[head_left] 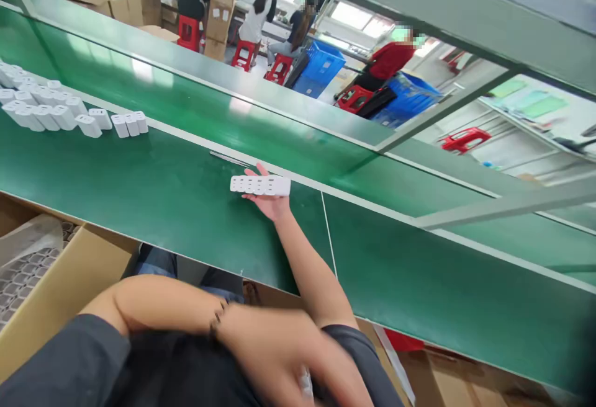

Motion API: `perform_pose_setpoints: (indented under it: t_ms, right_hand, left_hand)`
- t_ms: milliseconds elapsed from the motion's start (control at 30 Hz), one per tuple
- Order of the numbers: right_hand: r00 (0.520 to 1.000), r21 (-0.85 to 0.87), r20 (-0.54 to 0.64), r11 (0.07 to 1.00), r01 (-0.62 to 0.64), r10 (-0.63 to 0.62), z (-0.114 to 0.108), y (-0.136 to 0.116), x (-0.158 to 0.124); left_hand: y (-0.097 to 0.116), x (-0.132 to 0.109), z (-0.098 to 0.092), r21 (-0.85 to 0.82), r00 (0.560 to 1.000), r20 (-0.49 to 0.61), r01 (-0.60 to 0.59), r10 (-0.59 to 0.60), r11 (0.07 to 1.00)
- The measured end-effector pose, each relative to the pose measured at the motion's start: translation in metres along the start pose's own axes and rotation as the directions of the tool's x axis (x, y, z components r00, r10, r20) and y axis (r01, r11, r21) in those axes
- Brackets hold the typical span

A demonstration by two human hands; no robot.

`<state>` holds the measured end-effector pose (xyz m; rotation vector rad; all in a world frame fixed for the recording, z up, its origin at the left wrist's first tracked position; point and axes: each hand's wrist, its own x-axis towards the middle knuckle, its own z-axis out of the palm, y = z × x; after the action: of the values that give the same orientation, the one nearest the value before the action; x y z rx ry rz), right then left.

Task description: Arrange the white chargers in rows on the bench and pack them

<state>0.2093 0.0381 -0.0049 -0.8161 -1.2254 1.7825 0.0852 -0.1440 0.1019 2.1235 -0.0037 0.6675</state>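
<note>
My right hand [272, 207], stretched out over the green work surface, grips a row of several white plug chargers [259, 185] between thumb and fingers, their port ends facing me. My left hand [291, 345] crosses low in front of my body and is smeared by motion. Its fingers curl around a small whitish thing [306, 382], mostly hidden, whose kind I cannot make out. Further left on the surface stand many white chargers [44, 115] in a cluster, with a short row of chargers [130, 124] at its right end.
A thin metal strip or tool [229, 158] lies near the far rail of the green bench [186, 208]. At lower left stands an open cardboard box [100, 258] with divided packing. Metal frame bars [447, 109] slant across the right. Beyond are seated people, red stools and blue crates [319, 66].
</note>
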Motion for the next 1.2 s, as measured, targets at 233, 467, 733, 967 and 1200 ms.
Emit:
perform_pose_setpoints:
  t_ms: [233,467,733,967,1200]
  right_hand:
    - [0.995,0.16,0.072,0.984,-0.073,0.062,0.004,0.011,0.006]
    - [0.99,0.352,0.127,0.931,-0.097,0.056,0.003,0.013,0.0]
    - [0.965,0.469,0.184,0.846,-0.253,0.186,0.019,0.014,-0.009]
    - [0.947,0.406,0.242,0.864,-0.299,0.214,0.009,0.011,-0.009]
    - [0.953,0.186,0.157,0.939,-0.288,0.261,-0.015,0.006,-0.007]
  left_hand:
    - [-0.117,-0.084,-0.141,0.393,0.777,-0.622,0.417,-0.097,0.82]
    - [-0.177,-0.103,-0.131,0.372,0.783,-0.607,0.43,-0.135,0.823]
    - [-0.176,-0.101,-0.116,0.383,0.756,-0.638,0.478,-0.149,0.79]
    - [-0.173,-0.102,-0.121,0.436,0.782,-0.612,0.46,-0.121,0.774]
    - [-0.175,-0.108,-0.14,0.54,0.843,-0.521,0.445,-0.131,0.714]
